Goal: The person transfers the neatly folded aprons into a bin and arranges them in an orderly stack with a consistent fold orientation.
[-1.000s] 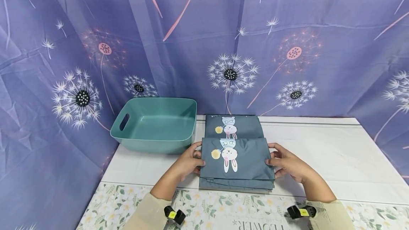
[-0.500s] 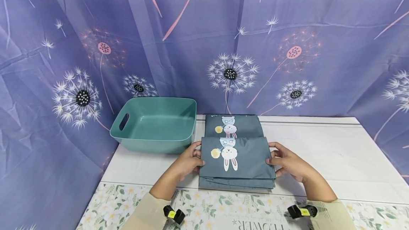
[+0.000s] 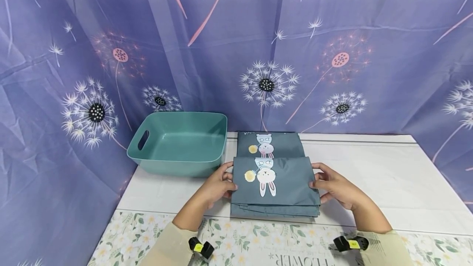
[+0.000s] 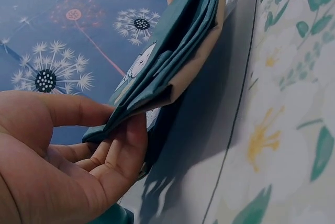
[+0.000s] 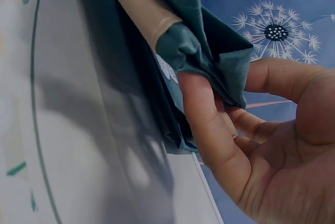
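A folded dark teal cloth with a white rabbit and yellow flower print is held between both hands at the middle of the table. My left hand pinches its left edge, thumb on top and fingers beneath. On the opposite edge, my right hand grips it in the same way. The wrist views show several stacked layers, a beige strip along the near side, and a shadow below the bundle. Behind it lies another folded cloth with a matching print, partly covered by the held one.
A green plastic bin with a handle hole stands to the left, near my left hand. White covering and a floral mat lie over the table. A purple dandelion curtain hangs along the back and sides.
The held cloth has shifted slightly away from me, and its right edge has moved a little to the right with my right hand. Both hands keep their hold.
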The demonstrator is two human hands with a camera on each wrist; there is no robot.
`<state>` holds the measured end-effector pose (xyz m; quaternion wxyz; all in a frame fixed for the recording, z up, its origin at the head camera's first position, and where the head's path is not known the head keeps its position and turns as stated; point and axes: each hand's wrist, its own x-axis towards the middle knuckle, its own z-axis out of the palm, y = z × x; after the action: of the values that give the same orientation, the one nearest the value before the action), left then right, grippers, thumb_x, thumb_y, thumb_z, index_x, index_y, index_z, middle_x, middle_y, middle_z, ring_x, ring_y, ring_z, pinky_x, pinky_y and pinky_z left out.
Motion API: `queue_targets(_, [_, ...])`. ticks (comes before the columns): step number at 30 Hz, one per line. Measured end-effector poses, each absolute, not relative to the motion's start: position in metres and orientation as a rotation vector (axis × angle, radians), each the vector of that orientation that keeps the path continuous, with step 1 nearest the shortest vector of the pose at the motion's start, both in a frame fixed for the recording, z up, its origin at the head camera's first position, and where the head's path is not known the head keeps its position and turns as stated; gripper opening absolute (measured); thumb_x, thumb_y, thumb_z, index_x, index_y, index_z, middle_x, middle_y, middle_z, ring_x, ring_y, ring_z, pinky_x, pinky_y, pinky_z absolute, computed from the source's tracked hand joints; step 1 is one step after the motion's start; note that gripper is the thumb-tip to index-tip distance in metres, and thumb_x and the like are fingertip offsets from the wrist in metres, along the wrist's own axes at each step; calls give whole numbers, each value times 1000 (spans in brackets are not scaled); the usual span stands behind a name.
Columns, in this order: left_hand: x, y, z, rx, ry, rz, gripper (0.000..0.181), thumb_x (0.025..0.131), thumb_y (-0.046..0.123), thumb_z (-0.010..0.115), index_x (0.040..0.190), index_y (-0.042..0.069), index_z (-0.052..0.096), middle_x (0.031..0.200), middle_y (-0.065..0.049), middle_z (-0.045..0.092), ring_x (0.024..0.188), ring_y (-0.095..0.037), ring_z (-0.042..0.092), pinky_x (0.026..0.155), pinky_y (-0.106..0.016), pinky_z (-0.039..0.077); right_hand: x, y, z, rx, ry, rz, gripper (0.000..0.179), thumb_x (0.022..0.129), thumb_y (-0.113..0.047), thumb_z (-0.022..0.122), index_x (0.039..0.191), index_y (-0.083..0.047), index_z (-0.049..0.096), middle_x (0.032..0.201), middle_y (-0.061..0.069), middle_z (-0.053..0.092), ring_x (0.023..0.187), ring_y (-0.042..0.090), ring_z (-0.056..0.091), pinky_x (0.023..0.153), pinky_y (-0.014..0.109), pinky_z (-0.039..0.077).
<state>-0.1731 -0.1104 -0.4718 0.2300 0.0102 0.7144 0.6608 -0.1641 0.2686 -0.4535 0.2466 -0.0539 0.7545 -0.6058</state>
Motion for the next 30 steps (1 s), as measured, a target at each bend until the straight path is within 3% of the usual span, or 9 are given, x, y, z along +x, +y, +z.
queue_targets(11, [-172,-110,-465,28,1932,1852,85,85,-7,61,160,12,25,94,-3,55,69,-15,57,61,-30,49,-165,271,-453,-123,2063,-1651,61,98,-13,62,149,-5,29,94,2,48,79,11,55,60,34,58])
queue_targets(30, [-173,-109,-458,87,1935,1872,84,85,-7,59,160,9,23,95,-3,54,74,-14,57,62,-30,51,-163,272,-444,-197,2049,-1685,55,101,-15,60,147,-5,31,93,-1,48,76,11,58,61,36,59])
